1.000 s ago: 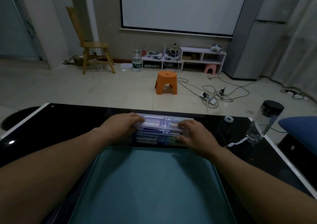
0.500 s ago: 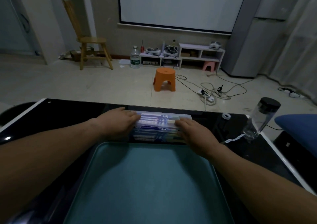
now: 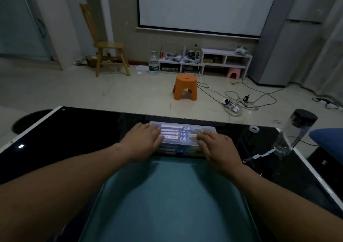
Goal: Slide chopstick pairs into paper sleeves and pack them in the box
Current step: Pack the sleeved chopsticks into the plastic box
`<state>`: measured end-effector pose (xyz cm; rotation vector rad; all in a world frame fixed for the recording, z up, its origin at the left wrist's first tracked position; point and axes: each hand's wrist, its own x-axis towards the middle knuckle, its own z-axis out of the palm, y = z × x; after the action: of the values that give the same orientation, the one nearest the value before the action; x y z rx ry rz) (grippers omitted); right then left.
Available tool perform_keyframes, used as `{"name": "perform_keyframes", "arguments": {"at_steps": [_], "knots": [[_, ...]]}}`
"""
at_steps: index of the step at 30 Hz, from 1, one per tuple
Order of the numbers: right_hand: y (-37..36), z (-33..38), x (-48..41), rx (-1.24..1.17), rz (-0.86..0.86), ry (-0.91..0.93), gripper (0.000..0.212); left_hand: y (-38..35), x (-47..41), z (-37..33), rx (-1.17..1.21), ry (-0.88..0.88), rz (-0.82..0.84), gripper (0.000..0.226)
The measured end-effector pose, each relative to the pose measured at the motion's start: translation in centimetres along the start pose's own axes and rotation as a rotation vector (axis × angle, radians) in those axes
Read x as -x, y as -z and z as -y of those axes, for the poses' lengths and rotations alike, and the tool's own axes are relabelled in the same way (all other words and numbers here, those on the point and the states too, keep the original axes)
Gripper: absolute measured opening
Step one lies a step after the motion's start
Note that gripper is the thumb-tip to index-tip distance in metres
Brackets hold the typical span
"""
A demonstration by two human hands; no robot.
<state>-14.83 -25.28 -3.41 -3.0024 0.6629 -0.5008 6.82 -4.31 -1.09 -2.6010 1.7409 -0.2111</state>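
Box (image 3: 182, 128) of clear plastic sits at the far middle of the black glass table (image 3: 83, 130), just beyond the far edge of the teal tray (image 3: 167, 195). Lid is on. Sleeved chopsticks (image 3: 176, 136), with printed paper wrappers, show through the lid, lying in rows along the length of the box; the count cannot be read.

Left hand (image 3: 143, 141) lies palm down on the left end of the lid, fingers straight and close together, pressing on it. Right hand (image 3: 217, 147) lies palm down on the right end in the same way, fingers straight and slightly spread. Neither hand curls round anything. Both forearms reach over the tray.

Clear bottle (image 3: 295, 130) with a black cap stands at the table's right edge, well apart from the box. Small roll of tape (image 3: 254, 129) rests between bottle and box, and a loose strip (image 3: 259, 155) lies near the bottle's base.

On the floor beyond the table: orange stool (image 3: 185, 86), wooden chair (image 3: 105, 47) and loose cables (image 3: 241, 98).
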Motion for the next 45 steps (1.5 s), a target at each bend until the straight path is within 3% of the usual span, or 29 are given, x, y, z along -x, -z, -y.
{"name": "perform_keyframes", "arguments": {"at_steps": [3, 4, 8, 13, 15, 20, 25, 45], "knots": [[1.2, 0.3, -2.9, 0.023, -0.033, -0.09, 0.031, 1.8, -2.9, 0.4, -0.042, 0.037, 0.019, 0.032], [1.5, 0.4, -3.9, 0.006, -0.008, -0.127, 0.029, 1.6, -3.5, 0.0, -0.012, 0.086, 0.029, 0.033], [0.5, 0.3, -5.4, 0.021, 0.06, -0.103, 0.029, -2.1, -3.8, -1.6, 0.17, 0.19, -0.119, 0.063], [-2.2, -0.4, -5.0, -0.013, 0.048, -0.037, 0.06, -3.0, -4.3, -0.9, 0.116, 0.077, 0.007, 0.095], [-2.1, -0.3, -5.2, -0.008, 0.131, -0.011, 0.066, -2.9, -4.1, -0.6, 0.101, 0.033, 0.023, 0.107], [-0.6, -0.4, -5.7, 0.07, 0.35, 0.1, 0.088, -2.3, -4.5, -0.2, 0.016, -0.051, 0.048, 0.082], [-1.4, -0.5, -5.9, 0.148, 0.334, 0.138, 0.097, -2.6, -4.3, -0.3, -0.017, -0.09, 0.07, 0.073], [-1.1, 0.9, -5.8, 0.138, 0.298, 0.087, 0.092, -3.1, -3.9, -2.9, -0.061, 0.06, 0.041, 0.067]]}}
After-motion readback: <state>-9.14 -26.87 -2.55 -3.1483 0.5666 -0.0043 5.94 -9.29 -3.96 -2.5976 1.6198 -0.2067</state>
